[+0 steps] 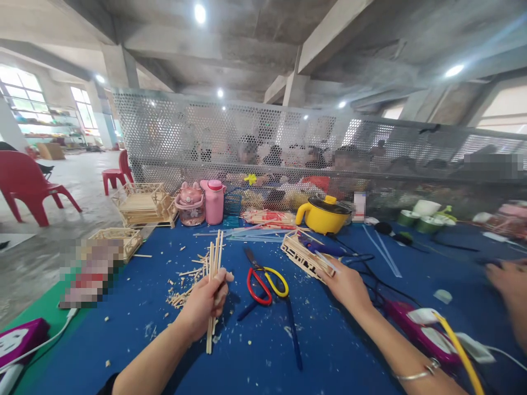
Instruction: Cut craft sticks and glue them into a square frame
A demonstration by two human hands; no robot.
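Blue worktop (263, 351) across the whole lower view, backed by a perforated metal screen (288, 142). At the far left corner, stacked stick frames (144, 206). Further right along the screen, a yellow pot (323, 216) and a pink bottle (214, 202). Right of centre, a small stick lattice (302, 255), lying slantwise on the blue surface. Right hand (348, 285) stretched out to the lattice's near end, fingers (329, 271) touching it; clamped or merely resting, cannot tell. Left hand (203, 307) at lower centre-left, fingers (220, 285) clenched round a bundle of wooden sticks (214, 258). Bundle held near upright, upper ends well clear of the fist, lower ends close to the worktop. At the right edge, another person's hand (508, 285), blurred. Between the two near hands, red-and-yellow scissors (265, 282), flat on the worktop, handles toward the camera. Just left of the bundle, a scatter of stick offcuts (185, 285).
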